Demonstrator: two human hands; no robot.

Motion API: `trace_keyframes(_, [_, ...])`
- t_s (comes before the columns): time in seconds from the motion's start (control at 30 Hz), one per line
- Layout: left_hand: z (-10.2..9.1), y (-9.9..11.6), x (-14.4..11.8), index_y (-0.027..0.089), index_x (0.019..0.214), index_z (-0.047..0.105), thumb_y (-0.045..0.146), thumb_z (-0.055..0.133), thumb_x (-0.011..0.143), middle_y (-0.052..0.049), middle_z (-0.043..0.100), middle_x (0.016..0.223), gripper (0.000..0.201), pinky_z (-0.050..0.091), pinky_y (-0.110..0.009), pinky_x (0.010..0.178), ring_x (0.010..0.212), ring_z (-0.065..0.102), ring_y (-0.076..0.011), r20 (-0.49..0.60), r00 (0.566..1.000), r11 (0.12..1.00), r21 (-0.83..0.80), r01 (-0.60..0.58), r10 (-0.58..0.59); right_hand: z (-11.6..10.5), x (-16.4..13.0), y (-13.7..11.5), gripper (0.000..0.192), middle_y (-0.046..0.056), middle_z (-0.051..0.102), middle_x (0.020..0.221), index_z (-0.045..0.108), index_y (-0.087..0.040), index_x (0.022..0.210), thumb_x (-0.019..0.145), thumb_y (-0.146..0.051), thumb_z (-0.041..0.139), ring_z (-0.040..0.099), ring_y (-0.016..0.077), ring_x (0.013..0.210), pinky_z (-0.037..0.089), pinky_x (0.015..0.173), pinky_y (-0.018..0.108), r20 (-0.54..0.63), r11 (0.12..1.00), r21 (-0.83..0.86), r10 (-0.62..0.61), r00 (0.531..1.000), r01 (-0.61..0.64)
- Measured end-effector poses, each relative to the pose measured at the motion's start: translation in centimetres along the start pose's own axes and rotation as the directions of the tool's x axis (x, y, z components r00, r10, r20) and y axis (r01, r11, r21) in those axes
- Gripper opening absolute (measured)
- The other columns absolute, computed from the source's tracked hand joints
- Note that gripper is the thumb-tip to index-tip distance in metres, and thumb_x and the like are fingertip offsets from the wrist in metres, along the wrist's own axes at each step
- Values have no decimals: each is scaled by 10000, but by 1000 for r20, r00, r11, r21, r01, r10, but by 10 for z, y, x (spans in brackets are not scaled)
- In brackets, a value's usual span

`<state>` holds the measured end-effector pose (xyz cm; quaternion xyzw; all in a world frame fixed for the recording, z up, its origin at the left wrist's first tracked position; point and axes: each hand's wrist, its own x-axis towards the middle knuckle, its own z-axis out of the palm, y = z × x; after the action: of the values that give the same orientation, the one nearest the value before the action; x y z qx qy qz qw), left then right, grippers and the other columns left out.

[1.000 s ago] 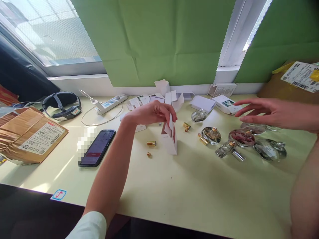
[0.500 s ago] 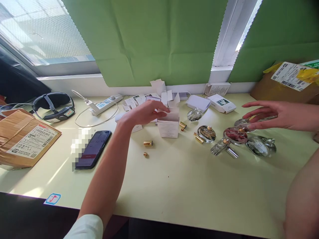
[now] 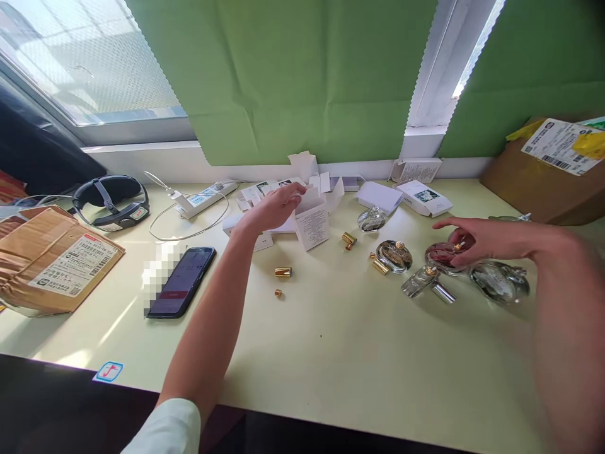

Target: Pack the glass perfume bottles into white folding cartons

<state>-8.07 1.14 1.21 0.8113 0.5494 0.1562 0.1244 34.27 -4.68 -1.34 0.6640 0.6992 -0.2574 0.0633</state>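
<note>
Fingers of your right hand point(image 3: 486, 239) arch wide over the round dark-red glass bottle with a gold neck point(image 3: 436, 257), thumb well apart from forefinger, as would suit its rounded rim; whether they touch it, I cannot tell. Your left hand point(image 3: 273, 209) has its fingertips at the upper left edge of the open white printed cardboard carton point(image 3: 314, 227); grip or rest does not show, but it probably steadies the tilted carton.

Take the carton as clock centre, 12 away from you. Nearest, at 7, lie a small gold metal ring point(image 3: 278, 293) and a shiny gold cylindrical cap point(image 3: 283, 272). At 4, a slim clear glass bottle point(image 3: 416, 284) lies beside a silver metal cylinder point(image 3: 443, 292); the dark-red bottle is just beyond, flat, likely so it cannot topple. Farther, between 2 and 3, sits a flat white cardboard box point(image 3: 424, 198).
</note>
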Motion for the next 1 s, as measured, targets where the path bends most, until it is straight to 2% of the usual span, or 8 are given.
trace_keyframes(0.1, [1,-2,-1,309,1297,494,324,363,969,-16,614,863,353,440,-295,738,743,535,-158,3,999,998,-38,-50,50,-5,-2,-9,802,111,695,1172,314,-271,1490,785,-450,650,640,317,1077,466,902,390,91,996,91,0,996,-8])
trace_keyframes(0.2, [1,-4,-1,328,1367,375,312,367,969,-2,624,860,398,446,-272,724,750,548,-141,1,995,982,-164,-96,98,-12,-9,-14,764,132,673,1238,285,-298,1489,834,-502,621,610,326,1142,449,941,401,58,991,135,-28,998,20])
trace_keyframes(0.4, [6,-12,6,288,1279,507,300,447,931,-34,676,974,353,465,-258,685,814,606,-140,175,978,966,-247,-68,114,-25,-36,-28,877,136,624,1313,252,-405,1499,771,-665,666,651,303,1121,533,828,340,-209,975,220,26,977,21])
trace_keyframes(0.53, [9,-6,9,230,1249,567,204,488,878,-76,653,1131,380,486,-306,828,1013,606,-171,-2,996,988,-126,-86,86,-28,-54,-48,926,83,682,1221,265,-462,1491,715,-572,759,684,295,1067,572,768,321,-257,963,254,-17,966,84])
trace_keyframes(0.63, [12,16,6,212,1236,579,194,483,889,-79,649,1146,361,471,-326,874,1047,590,-183,-102,982,985,-52,-165,159,-27,-63,-61,939,54,700,1182,277,-501,1475,682,-581,772,662,306,1122,583,713,296,-303,965,192,-115,946,178])
trace_keyframes(0.77, [39,53,-3,199,1140,633,275,473,944,-54,688,1023,264,455,-325,838,938,613,-179,149,914,925,-25,-379,378,-21,-70,-81,938,16,701,1200,205,-540,1489,709,-658,713,712,289,978,570,603,286,-243,974,99,-174,954,203])
trace_keyframes(0.83, [61,65,-6,211,1090,651,295,496,943,-52,695,1011,230,425,-365,883,988,602,-212,229,884,895,92,-437,408,-14,-70,-93,910,-9,704,1205,179,-535,1500,751,-635,686,722,262,887,554,597,286,-167,964,56,-248,954,260])
trace_keyframes(1.0, [105,70,-6,173,999,632,287,519,923,-106,693,969,178,378,-453,907,1043,574,-300,171,927,876,309,-371,332,9,-58,-119,835,-13,701,1223,197,-468,1526,821,-551,635,704,242,901,521,684,295,16,878,36,-477,879,477])
